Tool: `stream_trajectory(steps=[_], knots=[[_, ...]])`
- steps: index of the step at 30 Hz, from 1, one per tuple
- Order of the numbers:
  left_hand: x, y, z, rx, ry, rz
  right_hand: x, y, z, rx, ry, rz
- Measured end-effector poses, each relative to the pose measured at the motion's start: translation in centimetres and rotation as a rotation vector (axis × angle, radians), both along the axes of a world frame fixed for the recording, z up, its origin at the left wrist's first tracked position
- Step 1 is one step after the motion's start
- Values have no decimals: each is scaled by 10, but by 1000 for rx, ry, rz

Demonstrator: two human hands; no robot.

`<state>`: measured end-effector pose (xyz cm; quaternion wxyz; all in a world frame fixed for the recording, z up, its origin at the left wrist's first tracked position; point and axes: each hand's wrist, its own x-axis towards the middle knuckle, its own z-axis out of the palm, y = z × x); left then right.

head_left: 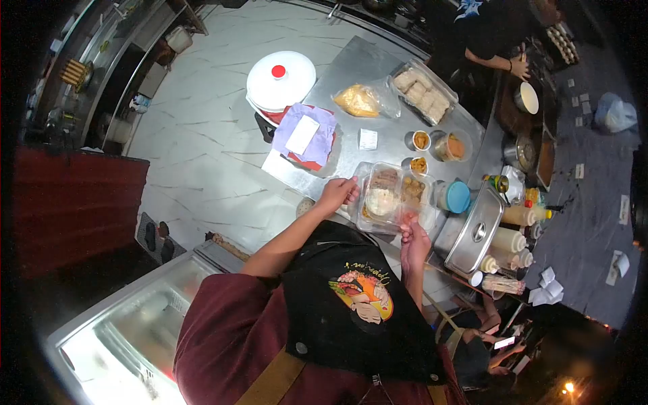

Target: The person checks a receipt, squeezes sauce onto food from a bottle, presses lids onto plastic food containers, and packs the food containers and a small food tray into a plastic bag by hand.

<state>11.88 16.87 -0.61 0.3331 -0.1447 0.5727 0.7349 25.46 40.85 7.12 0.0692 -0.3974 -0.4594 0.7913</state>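
Observation:
A clear plastic takeout container (383, 202) sits at the near edge of the steel table, with a fried egg, brown meat and other food showing through it. Beside its left edge is my left hand (339, 195), fingers pinched; whatever they hold, perhaps thin clear plastic, is hard to see. My right hand (416, 240) pinches the container's near right corner. A tub with a blue lid (457, 197) stands right of it. Two small cups of orange food, the farther cup (421, 140) and the nearer cup (418, 166), stand just beyond.
On the steel table (324, 101) are a bagged yellow food (358, 100), a tray of pale blocks (424, 92) and a purple cloth (317, 125). A white lidded cooler (280, 81) stands left. Sauce bottles (509, 239) and a steel lidded pan (474, 233) crowd the right. A co-worker's hand (519, 68) is at the griddle.

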Motion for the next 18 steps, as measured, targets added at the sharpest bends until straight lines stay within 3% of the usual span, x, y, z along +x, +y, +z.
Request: stream_trajectory(steps=[18], knots=[[-6,12,11,-45,82,-143,5,-5,-5,77,-74,-17]])
